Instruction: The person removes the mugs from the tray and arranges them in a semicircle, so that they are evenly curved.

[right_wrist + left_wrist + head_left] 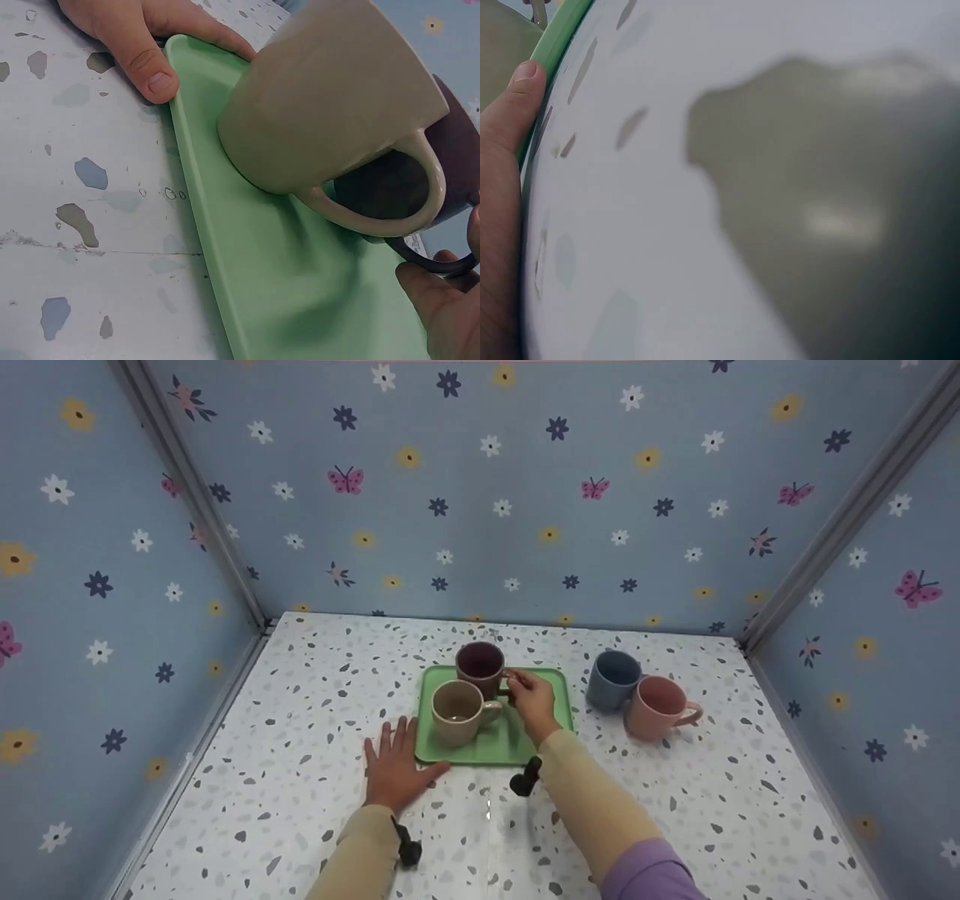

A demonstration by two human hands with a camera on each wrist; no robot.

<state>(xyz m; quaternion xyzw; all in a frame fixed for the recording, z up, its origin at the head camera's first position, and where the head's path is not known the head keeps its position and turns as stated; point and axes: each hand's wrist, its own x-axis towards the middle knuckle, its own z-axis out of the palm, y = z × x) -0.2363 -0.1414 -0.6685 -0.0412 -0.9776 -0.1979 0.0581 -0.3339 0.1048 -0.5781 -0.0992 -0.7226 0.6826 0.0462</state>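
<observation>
A green tray (525,746) carries a beige mug (455,727) at its front left and a dark maroon mug (480,661) behind it. My right hand (536,705) pinches the maroon mug's handle, as the right wrist view also shows. The beige mug's handle (435,180) points right, close to that hand. At the tray's front left corner my left hand (396,769) lies flat on the table with fingers spread. Its thumb (154,71) touches the tray's rim. Whether the maroon mug's base rests on the tray is hidden behind the beige mug.
Right of the tray stand a blue-grey mug (611,690) and a pink mug (652,716), side by side and touching or nearly so. The speckled white table (300,697) is bounded by flowered panels (480,510) at the back and both sides.
</observation>
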